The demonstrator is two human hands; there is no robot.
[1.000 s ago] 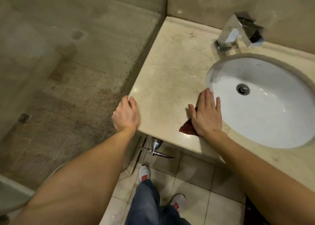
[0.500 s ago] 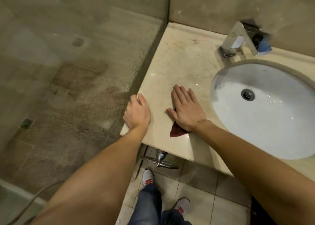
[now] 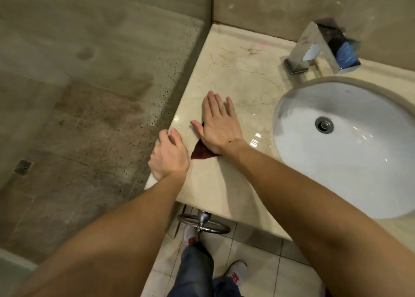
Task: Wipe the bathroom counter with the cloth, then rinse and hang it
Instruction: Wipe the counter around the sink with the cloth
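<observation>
Leftmost, a glass shower panel fills the view, speckled with dark spots along its lower right side, and it meets the left edge of the counter with no gap to be seen. Next comes the left hand, curled over the counter's front left corner, fingers wrapped on the stone edge and holding nothing else. Just beside it, almost touching at the thumb, the right hand lies flat with fingers straight and spread, palm pressing the cloth onto the counter; only a dark red corner of the cloth sticks out below the wrist, near the front edge (the rest is hidden under the palm). Beyond the fingertips the pale marble runs bare to the back wall, and between the hand and the sink there is a bare, wet-looking strip as well. The sink's rim curves close to the counter's front edge on the right side, leaving only a narrow band of stone there. Behind the sink stands a square chrome tap, with something blue just behind it that I cannot make out. Under the counter a chrome ring hangs below the front edge, above tiled floor, jeans and two white shoes.
</observation>
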